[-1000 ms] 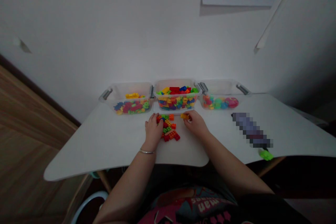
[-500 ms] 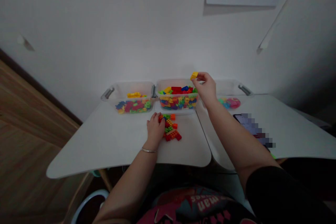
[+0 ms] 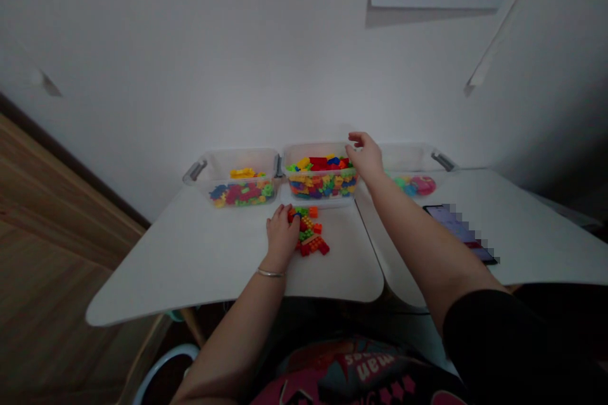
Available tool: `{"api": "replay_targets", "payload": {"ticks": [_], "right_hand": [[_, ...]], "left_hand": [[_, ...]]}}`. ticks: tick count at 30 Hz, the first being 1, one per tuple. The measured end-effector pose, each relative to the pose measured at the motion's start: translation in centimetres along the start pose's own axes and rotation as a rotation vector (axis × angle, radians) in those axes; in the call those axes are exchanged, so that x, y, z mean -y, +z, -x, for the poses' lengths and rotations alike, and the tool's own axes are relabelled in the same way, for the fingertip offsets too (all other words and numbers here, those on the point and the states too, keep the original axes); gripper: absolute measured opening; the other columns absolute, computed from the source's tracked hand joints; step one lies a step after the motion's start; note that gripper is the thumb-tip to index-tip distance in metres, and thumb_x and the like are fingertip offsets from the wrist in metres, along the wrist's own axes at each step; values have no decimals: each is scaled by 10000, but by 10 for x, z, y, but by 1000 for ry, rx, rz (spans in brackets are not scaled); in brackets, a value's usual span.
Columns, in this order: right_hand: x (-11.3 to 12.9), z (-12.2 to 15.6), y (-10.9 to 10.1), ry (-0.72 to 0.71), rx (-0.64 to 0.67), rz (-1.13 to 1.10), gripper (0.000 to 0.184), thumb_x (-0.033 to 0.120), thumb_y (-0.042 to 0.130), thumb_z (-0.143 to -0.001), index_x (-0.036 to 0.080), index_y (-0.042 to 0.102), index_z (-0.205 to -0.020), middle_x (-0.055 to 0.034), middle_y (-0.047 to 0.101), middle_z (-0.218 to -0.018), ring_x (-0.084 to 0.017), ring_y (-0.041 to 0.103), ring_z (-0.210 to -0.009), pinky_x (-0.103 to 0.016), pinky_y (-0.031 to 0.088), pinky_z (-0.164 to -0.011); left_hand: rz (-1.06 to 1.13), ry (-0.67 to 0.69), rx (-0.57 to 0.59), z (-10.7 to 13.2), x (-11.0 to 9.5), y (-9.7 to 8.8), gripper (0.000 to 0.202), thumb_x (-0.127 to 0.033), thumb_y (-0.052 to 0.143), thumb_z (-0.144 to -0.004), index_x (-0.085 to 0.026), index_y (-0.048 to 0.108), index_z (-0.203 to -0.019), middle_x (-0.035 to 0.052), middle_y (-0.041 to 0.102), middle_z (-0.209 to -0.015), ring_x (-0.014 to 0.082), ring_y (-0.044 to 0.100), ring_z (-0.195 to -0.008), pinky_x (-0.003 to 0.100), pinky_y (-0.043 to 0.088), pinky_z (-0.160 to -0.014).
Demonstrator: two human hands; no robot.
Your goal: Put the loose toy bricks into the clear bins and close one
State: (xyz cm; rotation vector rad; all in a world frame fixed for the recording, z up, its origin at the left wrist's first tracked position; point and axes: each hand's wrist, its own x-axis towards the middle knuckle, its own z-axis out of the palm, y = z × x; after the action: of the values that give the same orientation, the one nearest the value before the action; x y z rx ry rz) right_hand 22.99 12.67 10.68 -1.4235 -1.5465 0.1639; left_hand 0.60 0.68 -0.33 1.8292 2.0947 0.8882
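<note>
My left hand (image 3: pixel 280 234) rests on the white table (image 3: pixel 199 259), fingers curled against a small built cluster of red, orange and green bricks (image 3: pixel 310 231). My right hand (image 3: pixel 365 155) hovers over the right rim of the middle clear bin (image 3: pixel 320 177), which is full of mixed coloured bricks. Its fingers are spread and nothing shows in them. The yellow brick it held earlier is no longer in sight.
A left clear bin (image 3: pixel 237 185) holds several bricks and a right clear bin (image 3: pixel 413 171) holds pink and teal pieces. A phone (image 3: pixel 458 231) lies on the right table section. A wall stands just behind the bins; a stool (image 3: pixel 161 361) sits below the table's edge.
My right hand lifted a yellow brick from the table up over the middle bin, then opened; the brick is gone from it. My left hand stayed on the brick cluster.
</note>
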Motion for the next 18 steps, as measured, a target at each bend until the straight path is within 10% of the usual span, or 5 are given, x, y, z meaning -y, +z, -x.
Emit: {"api": "replay_targets", "payload": {"ticks": [5, 12, 18], "right_hand": [[18, 56, -5, -287, -76, -117, 233, 213, 541, -833, 203, 630, -1048, -74, 683, -1064, -214, 604, -965, -403, 462, -939], [9, 134, 11, -536, 444, -21, 510, 15, 422, -795, 237, 632, -1203, -53, 638, -1273, -205, 561, -1171, -434, 413, -1042], [-21, 148, 36, -503, 621, 75, 625, -49, 430, -748, 232, 604, -1278, -61, 541, -1409, -187, 476, -1298, -416, 364, -1102]], "left_hand": [[0, 14, 2, 0, 0, 0, 441, -286, 455, -892, -164, 544, -1307, 140, 497, -1430, 254, 435, -1346, 488, 284, -1146], [-34, 34, -17, 1, 2, 2, 447, -287, 467, -887, -158, 541, -1308, 146, 499, -1425, 256, 443, -1339, 476, 296, -1141], [-46, 36, -15, 1, 1, 2, 451, -283, 471, -880, -157, 539, -1308, 139, 493, -1431, 259, 441, -1338, 474, 289, -1146]]}}
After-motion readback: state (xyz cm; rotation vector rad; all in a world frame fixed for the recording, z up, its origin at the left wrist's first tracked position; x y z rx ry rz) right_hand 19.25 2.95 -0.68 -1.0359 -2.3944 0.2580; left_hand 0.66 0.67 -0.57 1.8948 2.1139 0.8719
